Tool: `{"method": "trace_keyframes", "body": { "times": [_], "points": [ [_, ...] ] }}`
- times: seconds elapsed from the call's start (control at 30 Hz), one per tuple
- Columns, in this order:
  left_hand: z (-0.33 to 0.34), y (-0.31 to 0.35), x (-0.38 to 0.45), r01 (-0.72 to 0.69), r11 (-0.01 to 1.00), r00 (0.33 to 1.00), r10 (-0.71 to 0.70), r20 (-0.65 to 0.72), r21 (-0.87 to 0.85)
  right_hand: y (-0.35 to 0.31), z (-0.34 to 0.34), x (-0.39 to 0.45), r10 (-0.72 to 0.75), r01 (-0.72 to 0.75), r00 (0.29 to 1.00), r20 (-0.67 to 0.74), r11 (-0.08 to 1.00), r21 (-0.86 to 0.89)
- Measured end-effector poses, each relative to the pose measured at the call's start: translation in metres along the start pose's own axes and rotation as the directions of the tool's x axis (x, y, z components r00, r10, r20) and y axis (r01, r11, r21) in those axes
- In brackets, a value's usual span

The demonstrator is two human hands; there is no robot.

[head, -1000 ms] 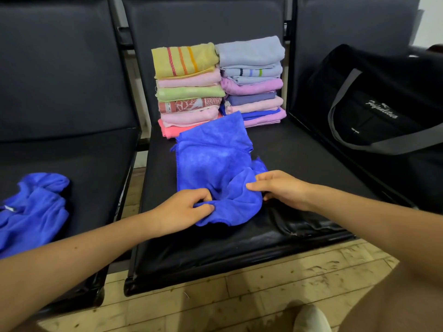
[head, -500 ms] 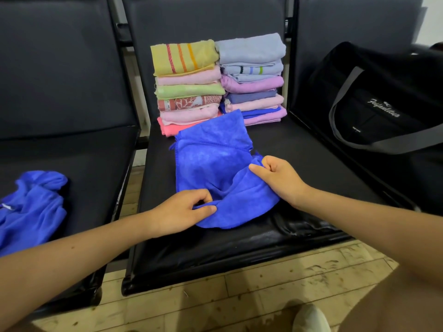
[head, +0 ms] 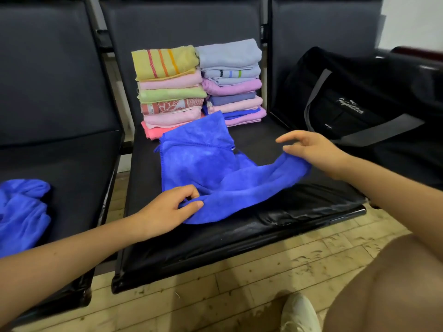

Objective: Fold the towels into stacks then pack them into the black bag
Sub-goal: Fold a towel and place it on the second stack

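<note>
Left hand: at the front of the middle seat, thumb and fingers pinching the near edge of the blue towel.
Right hand: toward the seat's right side, gripping the towel's right end underneath while the upper fingers are spread loose above it; just how it grips is partly hidden.
Blue towel: in the centre of the middle seat, rumpled and stretched between both hands, not yet folded.
Second blue towel: crumpled at the front of the left seat, untouched and unfolded.
Folded stacks: left stack and right stack stand side by side, touching, at the back of the middle seat against the backrest.
Black bag: on the right seat, well apart from the stacks; whether anything is inside cannot be told.
Progress: folding looks mostly done, with two blue towels left; the stacks remain unpacked.
</note>
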State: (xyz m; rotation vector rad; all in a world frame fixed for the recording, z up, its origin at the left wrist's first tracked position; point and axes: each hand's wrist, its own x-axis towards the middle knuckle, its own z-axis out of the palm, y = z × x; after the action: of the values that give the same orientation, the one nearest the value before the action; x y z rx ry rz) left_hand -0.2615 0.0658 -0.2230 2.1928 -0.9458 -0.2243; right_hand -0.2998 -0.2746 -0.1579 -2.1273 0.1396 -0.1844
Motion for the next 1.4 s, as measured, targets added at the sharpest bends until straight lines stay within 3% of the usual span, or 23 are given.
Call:
{"method": "trace_keyframes", "body": {
  "times": [0.07,0.17,0.27,0.33,0.37,0.43,0.47,0.53,0.6,0.67,0.73,0.8,0.9,1.0,1.13,1.23,1.33,1.4],
  "points": [
    [0.0,0.003,-0.001,-0.016,0.999,1.0,0.017,0.019,-0.051,0.008,-0.01,-0.004,0.125,-0.127,0.991,0.042,0.99,0.066],
    [0.0,0.007,-0.002,-0.026,0.996,0.997,0.032,0.073,-0.085,0.026,-0.02,-0.011,0.242,-0.207,0.963,0.121,0.947,-0.246],
    [0.002,0.008,0.0,0.035,0.998,0.99,-0.029,0.137,-0.045,0.038,-0.016,-0.017,0.279,-0.127,0.948,0.152,0.771,-0.625],
    [0.002,0.006,0.002,0.088,0.996,0.987,-0.084,0.139,-0.027,0.037,-0.005,-0.016,0.125,0.045,0.98,0.152,0.613,-0.789],
    [0.002,0.005,0.003,0.106,0.994,0.987,-0.104,0.123,-0.007,0.031,0.005,-0.018,-0.01,0.143,0.985,0.17,0.594,-0.792],
    [0.0,0.002,0.004,0.094,0.993,0.994,-0.097,0.049,0.069,0.012,0.027,-0.029,-0.266,0.365,0.931,0.249,0.672,-0.644],
    [-0.002,0.001,0.003,0.066,0.99,0.998,-0.068,0.01,0.126,0.002,0.038,-0.037,-0.339,0.46,0.887,0.313,0.703,-0.542],
    [-0.005,0.001,0.002,-0.004,0.971,1.0,0.004,-0.001,0.24,-0.012,0.063,-0.054,-0.344,0.567,0.798,0.496,0.708,-0.421],
    [-0.006,0.001,0.0,-0.09,0.949,0.995,0.073,0.066,0.301,-0.013,0.085,-0.065,-0.327,0.685,0.692,0.644,0.579,-0.442],
    [-0.006,0.004,-0.005,-0.13,0.949,0.987,0.096,0.13,0.288,-0.009,0.096,-0.066,-0.38,0.768,0.627,0.679,0.447,-0.459],
    [-0.006,0.007,-0.011,-0.137,0.951,0.985,0.102,0.139,0.277,-0.009,0.098,-0.062,-0.438,0.77,0.628,0.643,0.469,-0.433],
    [-0.008,0.009,-0.015,-0.128,0.931,0.987,0.086,0.137,0.343,-0.011,0.097,-0.058,-0.44,0.726,0.67,0.598,0.558,-0.402],
    [-0.007,0.015,-0.017,-0.139,0.847,0.99,0.108,0.091,0.513,-0.014,0.097,-0.051,-0.384,0.598,0.767,0.514,0.72,-0.352],
    [-0.004,0.022,-0.013,-0.162,0.828,0.982,0.188,0.006,0.536,-0.021,0.096,-0.045,-0.292,0.48,0.817,0.497,0.822,-0.306],
    [-0.003,0.031,-0.007,-0.06,0.948,0.983,0.11,-0.146,0.312,-0.026,0.097,-0.042,-0.294,0.46,0.825,0.482,0.845,-0.272],
    [-0.001,0.038,-0.006,0.042,0.979,0.992,-0.017,-0.127,0.198,-0.028,0.092,-0.038,-0.273,0.47,0.814,0.512,0.828,-0.305],
    [0.005,0.046,-0.005,0.129,0.941,0.991,-0.113,-0.07,0.314,-0.029,0.08,-0.031,-0.136,0.361,0.801,0.583,0.887,-0.289],
    [0.007,0.047,-0.004,0.165,0.868,0.986,-0.13,-0.106,0.468,-0.027,0.069,-0.025,-0.054,0.308,0.799,0.598,0.892,-0.331]
  ]
}}
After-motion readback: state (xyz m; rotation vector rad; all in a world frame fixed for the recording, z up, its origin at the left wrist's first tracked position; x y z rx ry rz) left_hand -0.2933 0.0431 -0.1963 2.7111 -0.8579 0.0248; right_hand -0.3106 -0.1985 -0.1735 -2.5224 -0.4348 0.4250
